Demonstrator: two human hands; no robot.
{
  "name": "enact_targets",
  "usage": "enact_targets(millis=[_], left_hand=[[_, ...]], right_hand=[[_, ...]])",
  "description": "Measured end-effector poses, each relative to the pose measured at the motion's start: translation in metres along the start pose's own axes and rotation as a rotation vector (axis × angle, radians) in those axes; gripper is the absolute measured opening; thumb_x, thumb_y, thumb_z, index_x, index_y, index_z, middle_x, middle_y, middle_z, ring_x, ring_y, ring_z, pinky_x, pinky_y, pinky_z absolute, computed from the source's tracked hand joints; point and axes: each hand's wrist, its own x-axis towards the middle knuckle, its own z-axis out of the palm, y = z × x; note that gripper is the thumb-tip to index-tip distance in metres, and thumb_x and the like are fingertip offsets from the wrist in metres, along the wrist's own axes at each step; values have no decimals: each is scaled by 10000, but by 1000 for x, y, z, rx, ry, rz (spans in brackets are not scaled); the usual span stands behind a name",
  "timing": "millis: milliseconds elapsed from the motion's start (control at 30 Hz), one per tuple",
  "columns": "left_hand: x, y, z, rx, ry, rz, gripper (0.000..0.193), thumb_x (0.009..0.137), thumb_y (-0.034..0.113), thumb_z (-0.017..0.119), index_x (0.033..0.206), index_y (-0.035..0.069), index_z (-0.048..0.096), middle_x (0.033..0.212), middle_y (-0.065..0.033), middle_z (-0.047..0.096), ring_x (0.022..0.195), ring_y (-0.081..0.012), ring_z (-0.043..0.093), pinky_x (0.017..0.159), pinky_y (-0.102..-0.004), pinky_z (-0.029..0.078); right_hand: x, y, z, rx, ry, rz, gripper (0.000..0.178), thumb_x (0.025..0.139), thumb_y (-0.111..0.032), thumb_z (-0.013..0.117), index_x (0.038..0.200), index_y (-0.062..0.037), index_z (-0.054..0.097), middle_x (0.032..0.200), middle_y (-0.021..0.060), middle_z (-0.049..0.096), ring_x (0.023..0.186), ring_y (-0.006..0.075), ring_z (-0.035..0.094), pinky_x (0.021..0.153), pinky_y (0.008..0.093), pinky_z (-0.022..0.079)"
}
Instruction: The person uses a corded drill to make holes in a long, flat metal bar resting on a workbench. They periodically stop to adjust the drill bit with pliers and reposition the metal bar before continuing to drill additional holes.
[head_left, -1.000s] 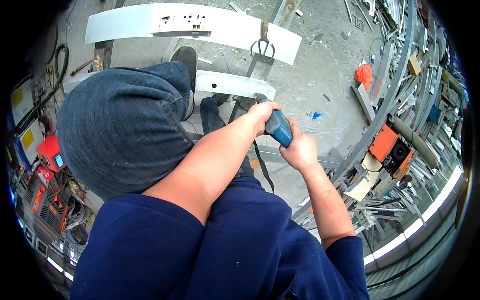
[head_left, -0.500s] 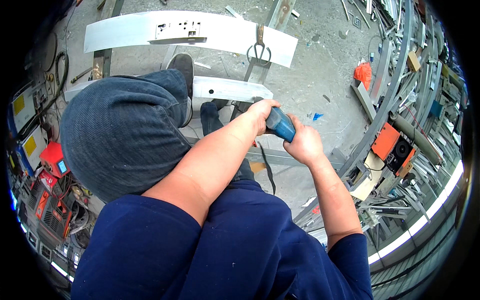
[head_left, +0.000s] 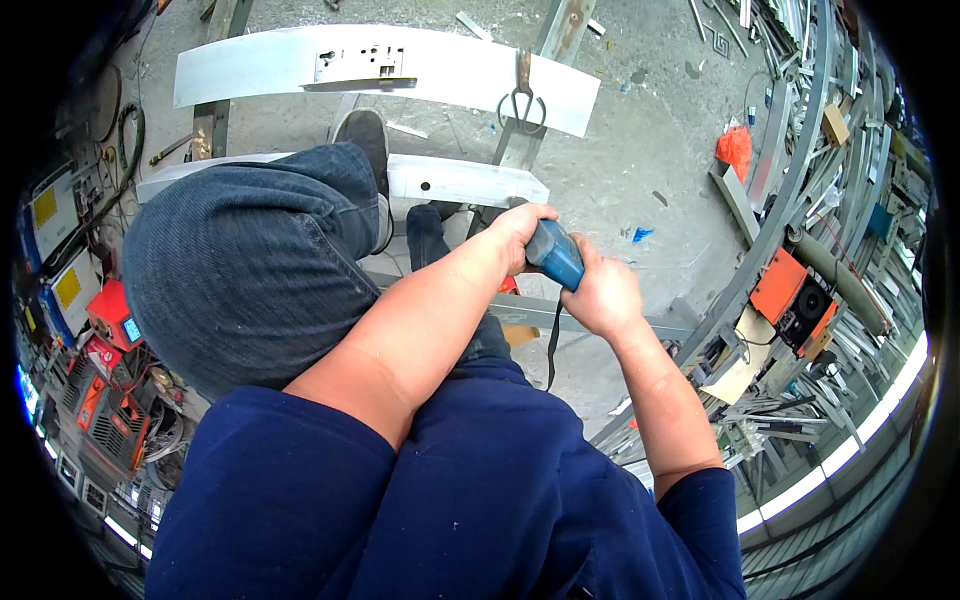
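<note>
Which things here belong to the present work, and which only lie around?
Likely in use:
blue power tool, held by left hand and right hand
white bar with a hole

Apparently lying about:
crumpled orange plastic
blue scrap
scissors on white panel

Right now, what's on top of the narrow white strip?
At the right end of the strip is the tool, gripped by the left hand and right hand. The leg covers the strip's middle, and whether the shoe rests there I can't tell.
</note>
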Motion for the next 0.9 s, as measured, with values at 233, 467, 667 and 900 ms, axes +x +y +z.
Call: enact_targets(millis=[233, 467, 667, 900], left_hand=[[16, -11, -11, -55, -71, 18, 309, 920, 285, 655, 1094, 39, 587, 997, -127, 692, 859, -277, 707, 849, -445, 588], [6, -9, -12, -86, -62, 17, 315, 923, 279, 655, 1113, 39, 586, 1030, -131, 686, 895, -267, 701, 868, -438, 582], [1, -2, -10, -117, -90, -13, 407, 908, 325, 675, 1181, 45, 562, 1068, -125, 672, 898, -263, 697, 835, -441, 580], [-5, 3, 4, -83, 2, -16, 368, 913, 321, 649, 1157, 56, 573, 1056, -119, 680, 918, -271, 702, 883, -457, 568]], right_hand=[[-6, -4, 5, -3, -33, 18, 740, 702, -153, 709, 1411, -110, 501, 860, 198, 724, 804, 402, 712, 743, 499, 576], [-3, -7, -2, -25, -71, 23, 739, 706, -154, 707, 1415, -109, 505, 851, 201, 724, 794, 394, 716, 735, 494, 578], [5, -7, -14, -49, -83, -6, 718, 703, -165, 716, 1395, -109, 533, 854, 195, 725, 800, 391, 717, 737, 490, 581], [11, 1, -20, -6, -78, -2, 711, 694, -162, 717, 1385, -135, 552, 868, 194, 725, 817, 389, 716, 757, 487, 582]])
